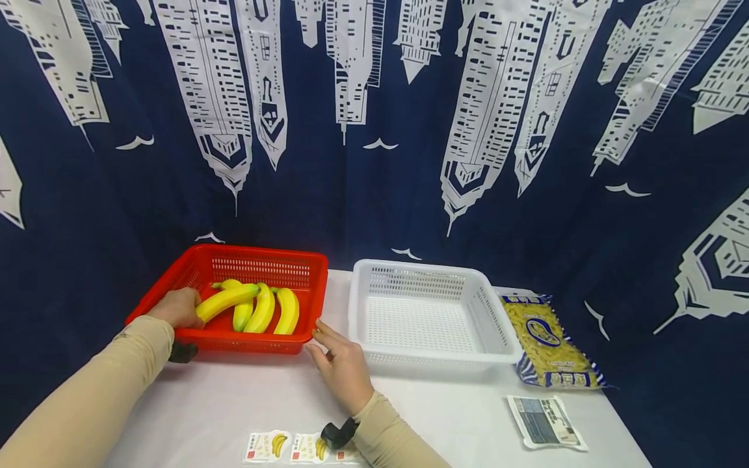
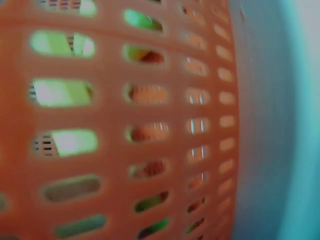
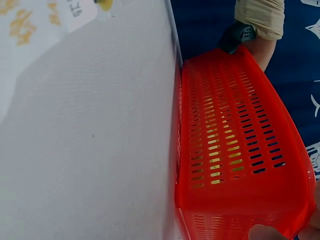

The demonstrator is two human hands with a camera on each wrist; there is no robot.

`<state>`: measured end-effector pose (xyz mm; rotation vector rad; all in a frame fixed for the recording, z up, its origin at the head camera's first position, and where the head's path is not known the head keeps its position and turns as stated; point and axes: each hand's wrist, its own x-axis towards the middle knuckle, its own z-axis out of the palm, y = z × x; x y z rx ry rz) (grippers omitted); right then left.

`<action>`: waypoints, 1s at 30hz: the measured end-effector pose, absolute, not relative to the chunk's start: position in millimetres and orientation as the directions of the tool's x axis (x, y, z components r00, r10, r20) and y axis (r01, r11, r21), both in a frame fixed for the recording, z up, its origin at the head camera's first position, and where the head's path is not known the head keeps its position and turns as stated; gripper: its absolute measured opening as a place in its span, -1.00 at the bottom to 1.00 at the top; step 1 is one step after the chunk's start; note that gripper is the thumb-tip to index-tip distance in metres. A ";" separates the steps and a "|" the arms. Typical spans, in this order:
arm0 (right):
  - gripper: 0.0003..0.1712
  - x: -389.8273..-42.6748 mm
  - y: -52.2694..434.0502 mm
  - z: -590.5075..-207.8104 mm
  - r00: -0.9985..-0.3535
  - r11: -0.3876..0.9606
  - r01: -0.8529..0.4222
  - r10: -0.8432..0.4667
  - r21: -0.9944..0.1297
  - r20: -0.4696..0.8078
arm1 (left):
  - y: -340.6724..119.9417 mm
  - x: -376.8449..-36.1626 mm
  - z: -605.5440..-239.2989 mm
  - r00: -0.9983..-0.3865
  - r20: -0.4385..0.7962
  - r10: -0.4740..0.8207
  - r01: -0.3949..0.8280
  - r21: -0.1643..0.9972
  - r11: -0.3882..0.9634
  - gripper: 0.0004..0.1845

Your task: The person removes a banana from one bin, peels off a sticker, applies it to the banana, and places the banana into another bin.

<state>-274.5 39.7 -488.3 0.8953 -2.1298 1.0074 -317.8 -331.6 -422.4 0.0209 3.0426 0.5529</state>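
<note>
In the head view, several yellow bananas lie in a red plastic basket on the left. My left hand reaches over the basket's left front rim and grips the near end of one banana, which slants across the others. The left fingertips are hidden behind this banana and inside the basket. At the basket's right front corner is my right hand, pinching the rim between thumb and fingers. The right wrist view shows the thumb against the outside of that corner. Slotted basket wall fills most of the left wrist view.
A white plastic basket stands right of the red one. Beyond it lies a yellow and blue bag of pasta, with a small white packet nearer the front. Cards with banana pictures lie at the front edge, partly under the right wrist.
</note>
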 end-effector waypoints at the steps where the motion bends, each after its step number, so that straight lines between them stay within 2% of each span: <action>1: -0.60 -274.3 39.6 -488.4 -0.585 0.482 -0.777 -0.312 -0.406 0.749 | -332.0 -317.5 -423.0 -0.999 -0.028 0.020 0.008 0.364 0.931 -0.65; 11: -0.62 -273.1 38.7 -489.1 -0.585 0.472 -0.777 -0.297 -0.416 0.755 | -335.1 -321.3 -428.0 -0.983 0.175 -0.045 0.038 0.443 0.896 -0.53; 21: -0.66 -274.2 37.8 -494.8 -0.580 0.493 -0.764 -0.244 -0.416 0.777 | -327.1 -310.6 -418.6 -0.962 0.253 -0.105 0.036 0.494 0.869 -0.52; 30: -0.67 -275.2 36.5 -493.5 -0.578 0.480 -0.772 -0.259 -0.416 0.774 | -314.7 -287.8 -410.2 -0.959 0.246 -0.140 0.024 0.564 0.825 -0.47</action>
